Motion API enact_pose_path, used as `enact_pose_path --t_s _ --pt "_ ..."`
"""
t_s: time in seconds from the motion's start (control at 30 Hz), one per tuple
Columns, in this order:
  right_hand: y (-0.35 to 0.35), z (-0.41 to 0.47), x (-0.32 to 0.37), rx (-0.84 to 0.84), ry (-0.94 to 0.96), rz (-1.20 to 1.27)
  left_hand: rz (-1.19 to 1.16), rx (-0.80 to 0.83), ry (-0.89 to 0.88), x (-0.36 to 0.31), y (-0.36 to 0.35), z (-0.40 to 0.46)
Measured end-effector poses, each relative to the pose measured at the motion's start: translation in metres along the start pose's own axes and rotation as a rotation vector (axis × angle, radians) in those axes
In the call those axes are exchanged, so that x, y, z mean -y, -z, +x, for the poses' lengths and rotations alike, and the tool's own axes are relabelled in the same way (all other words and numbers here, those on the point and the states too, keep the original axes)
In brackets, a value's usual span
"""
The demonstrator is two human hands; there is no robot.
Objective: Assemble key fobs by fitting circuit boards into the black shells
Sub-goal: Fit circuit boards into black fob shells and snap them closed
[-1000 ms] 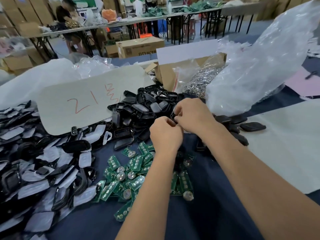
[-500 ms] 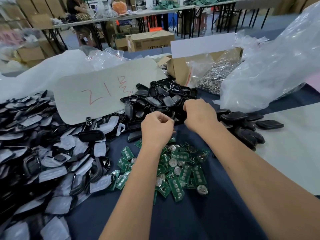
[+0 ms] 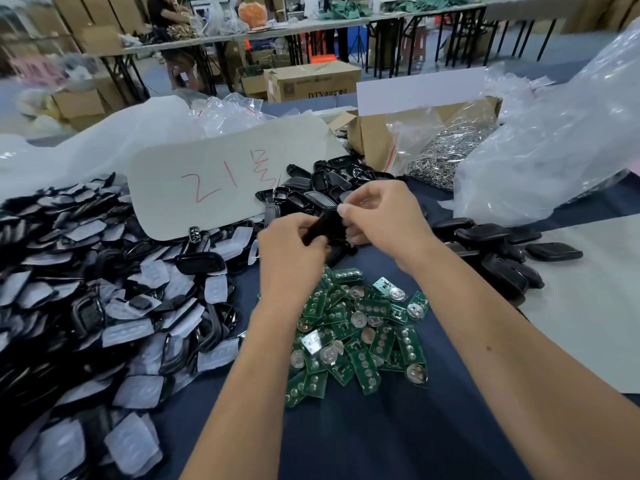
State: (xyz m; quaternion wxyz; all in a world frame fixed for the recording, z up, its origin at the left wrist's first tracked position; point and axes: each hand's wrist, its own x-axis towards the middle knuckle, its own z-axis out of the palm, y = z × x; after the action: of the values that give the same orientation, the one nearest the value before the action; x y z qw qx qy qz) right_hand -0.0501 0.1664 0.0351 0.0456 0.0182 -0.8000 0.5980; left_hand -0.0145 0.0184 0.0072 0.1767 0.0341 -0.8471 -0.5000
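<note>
**Key-fob assembly station: contents of the worktop**

Containers: an open cardboard box (image 3: 370,140) near the far edge of the worktop (image 3: 363,438), holding a clear bag of small silvery metal parts (image 3: 446,150); the parts are too small to tell apart. A large clear plastic bag (image 3: 554,133) rises at the far right, its contents hard to make out.

Task items: one black shell (image 3: 323,225), slim and dark, held above the middle of the worktop between both hands. The left hand (image 3: 291,254) has its fingers curled round the near end; the right hand (image 3: 384,216) pinches the far end with thumb and fingertips. Whether a board sits inside is hidden by the fingers. A loose heap of green circuit boards (image 3: 356,334), several with round silver cells, lies just below the hands. More black shells (image 3: 322,185) are piled behind the hands, and closed black fobs (image 3: 502,251) lie toward the right.

Other: a broad pile of black frames and pale rubber pads (image 3: 97,306) fills the left side, cut off by the picture edge. A pale card with red writing (image 3: 221,178) stands behind it.
</note>
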Motion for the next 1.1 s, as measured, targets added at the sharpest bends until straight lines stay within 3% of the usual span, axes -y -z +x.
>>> enact_pose_path --t_s 0.1,0.23,0.37,0.5,0.73,0.8,0.93,1.1 --pt "-0.008 -0.005 0.001 0.153 0.168 -0.406 -0.151 -0.196 0.176 0.022 0.03 0.0" --pt "-0.042 -0.024 0.006 0.355 0.249 -0.652 -0.305 -0.341 0.358 0.047 0.056 -0.005" --pt "-0.068 -0.032 0.011 0.421 0.226 -1.036 -0.333 -0.309 0.341 0.055 0.063 -0.008" --pt "-0.076 -0.028 0.014 0.489 0.222 -1.108 -0.316 -0.208 0.309 0.059 0.062 -0.002" --pt "-0.065 -0.01 0.017 0.585 0.218 -0.98 -0.317 -0.141 0.302 0.067 0.06 0.01" --pt "-0.062 -0.003 0.015 0.547 0.218 -0.832 -0.322 -0.126 0.307 0.067 0.058 0.013" --pt "-0.068 0.005 0.001 0.423 0.151 -0.296 -0.352 -0.064 0.288 0.064 0.052 0.015" --pt "-0.078 0.001 -0.026 0.331 0.222 -0.074 -0.377 -0.107 0.318 0.062 0.048 0.013"
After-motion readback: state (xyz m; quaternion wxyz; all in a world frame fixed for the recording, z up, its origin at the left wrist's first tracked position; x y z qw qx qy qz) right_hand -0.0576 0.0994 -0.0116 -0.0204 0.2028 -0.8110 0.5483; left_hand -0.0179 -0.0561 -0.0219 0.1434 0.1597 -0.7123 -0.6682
